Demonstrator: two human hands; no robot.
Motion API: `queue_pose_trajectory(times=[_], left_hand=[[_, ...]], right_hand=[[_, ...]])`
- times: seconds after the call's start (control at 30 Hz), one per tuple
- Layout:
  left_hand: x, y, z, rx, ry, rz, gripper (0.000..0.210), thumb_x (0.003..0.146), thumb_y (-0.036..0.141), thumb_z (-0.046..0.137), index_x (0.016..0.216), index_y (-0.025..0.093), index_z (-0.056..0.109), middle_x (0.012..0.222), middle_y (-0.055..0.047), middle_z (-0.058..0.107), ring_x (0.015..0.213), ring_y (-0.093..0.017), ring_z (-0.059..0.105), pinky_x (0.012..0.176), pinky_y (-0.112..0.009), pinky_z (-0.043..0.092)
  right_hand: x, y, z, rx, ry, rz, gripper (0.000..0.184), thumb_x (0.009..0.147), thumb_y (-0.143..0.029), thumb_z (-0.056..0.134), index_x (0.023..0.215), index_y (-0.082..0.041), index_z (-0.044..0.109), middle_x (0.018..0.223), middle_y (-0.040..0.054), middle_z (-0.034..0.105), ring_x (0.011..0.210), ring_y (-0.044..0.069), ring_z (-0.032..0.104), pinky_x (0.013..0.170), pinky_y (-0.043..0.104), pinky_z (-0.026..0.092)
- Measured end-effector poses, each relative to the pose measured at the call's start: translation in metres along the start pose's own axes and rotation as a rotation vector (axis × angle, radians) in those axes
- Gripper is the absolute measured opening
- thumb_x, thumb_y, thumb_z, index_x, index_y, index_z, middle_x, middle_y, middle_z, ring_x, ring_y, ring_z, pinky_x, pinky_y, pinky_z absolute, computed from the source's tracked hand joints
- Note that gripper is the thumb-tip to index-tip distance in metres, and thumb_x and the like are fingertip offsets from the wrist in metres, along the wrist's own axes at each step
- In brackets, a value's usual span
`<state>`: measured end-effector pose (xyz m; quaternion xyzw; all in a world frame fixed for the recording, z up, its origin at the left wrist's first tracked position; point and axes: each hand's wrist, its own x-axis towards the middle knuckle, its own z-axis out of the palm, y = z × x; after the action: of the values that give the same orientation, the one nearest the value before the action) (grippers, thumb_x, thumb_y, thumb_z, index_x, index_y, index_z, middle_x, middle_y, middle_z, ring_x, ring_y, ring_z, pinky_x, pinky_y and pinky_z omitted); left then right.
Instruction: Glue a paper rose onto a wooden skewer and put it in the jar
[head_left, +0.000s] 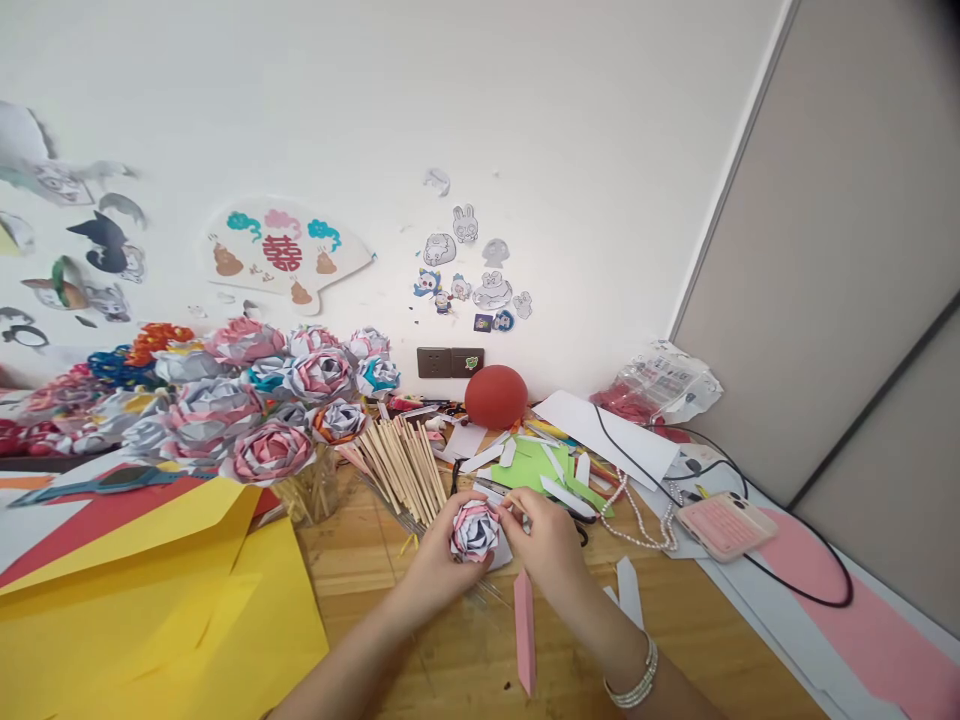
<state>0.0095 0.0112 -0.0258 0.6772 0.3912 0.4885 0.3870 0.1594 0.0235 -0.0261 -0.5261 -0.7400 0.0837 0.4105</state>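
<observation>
My left hand [442,550] is wrapped round a small paper flower [475,530] with folded white, pink and dark petals, its open top facing me. At the flower's right edge, the fingertips of my right hand [541,530] are pinched together on an outer petal. Whether another small piece sits in that pinch is hidden. Below my hands a folded pink paper strip [524,632] lies on the wooden table [450,670]. Several white folded strips [628,590] rest to the right, partly behind my right forearm.
Finished paper flowers [247,420] crowd the left back, beside a bundle of wooden sticks [401,470]. Yellow paper sheets [172,620] cover the left front. A red balloon [496,397], green paper [529,475], a bead string [637,530] and a pink phone [726,525] lie behind and right.
</observation>
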Motion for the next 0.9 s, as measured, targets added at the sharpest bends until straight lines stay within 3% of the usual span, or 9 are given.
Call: queue_pose_trajectory(times=[0.2,0.4,0.57,0.67,0.77,0.9], left_hand=[[-0.001,-0.001,-0.002,-0.044,-0.022,-0.039,0.048,0.058,0.006,0.057,0.103,0.020,0.047,0.102,-0.004,0.056,0.092,-0.019,0.055,0.079,-0.027,0.042],[-0.001,-0.005,-0.011,-0.115,-0.149,-0.116,0.049,0.059,0.009,0.062,0.103,0.020,0.047,0.089,0.000,0.055,0.077,-0.014,0.053,0.067,-0.023,0.042],[0.000,-0.001,-0.015,-0.158,-0.142,-0.155,0.049,0.057,0.010,0.064,0.101,0.020,0.046,0.082,0.002,0.053,0.069,-0.011,0.050,0.061,-0.021,0.039],[0.000,0.001,-0.014,-0.159,-0.167,-0.142,0.048,0.058,0.011,0.064,0.101,0.020,0.046,0.081,0.002,0.053,0.067,-0.011,0.049,0.060,-0.021,0.038],[-0.002,0.001,-0.013,-0.141,-0.172,-0.141,0.048,0.059,0.011,0.064,0.102,0.021,0.046,0.083,0.002,0.053,0.069,-0.012,0.050,0.061,-0.021,0.039],[-0.001,0.004,-0.010,-0.104,-0.113,-0.157,0.048,0.058,0.013,0.063,0.103,0.020,0.046,0.088,-0.001,0.055,0.074,-0.014,0.053,0.064,-0.023,0.041]], right_hand=[[0.004,-0.003,-0.005,0.266,-0.085,0.095,0.019,0.081,-0.031,0.045,0.068,-0.018,0.051,0.066,0.0004,0.056,0.062,0.014,0.049,0.057,0.023,0.035],[0.009,-0.002,-0.010,0.765,-0.372,0.222,0.032,0.078,-0.045,0.051,0.061,-0.019,0.042,0.052,-0.0063,0.039,0.048,0.008,0.033,0.047,0.021,0.026],[0.008,-0.002,-0.009,0.935,-0.327,0.403,0.035,0.069,-0.049,0.062,0.066,-0.017,0.047,0.049,-0.0092,0.034,0.043,0.006,0.022,0.042,0.020,0.017],[0.006,-0.003,-0.009,1.070,-0.412,0.432,0.036,0.067,-0.048,0.065,0.066,-0.018,0.046,0.050,-0.0098,0.032,0.043,0.005,0.019,0.042,0.020,0.014],[0.005,-0.003,-0.009,1.077,-0.448,0.412,0.037,0.068,-0.048,0.064,0.062,-0.018,0.043,0.050,-0.0095,0.030,0.043,0.005,0.019,0.042,0.020,0.013],[0.005,-0.003,-0.005,0.813,-0.340,0.350,0.039,0.075,-0.049,0.054,0.056,-0.019,0.039,0.047,-0.0082,0.032,0.043,0.006,0.025,0.043,0.021,0.019]])
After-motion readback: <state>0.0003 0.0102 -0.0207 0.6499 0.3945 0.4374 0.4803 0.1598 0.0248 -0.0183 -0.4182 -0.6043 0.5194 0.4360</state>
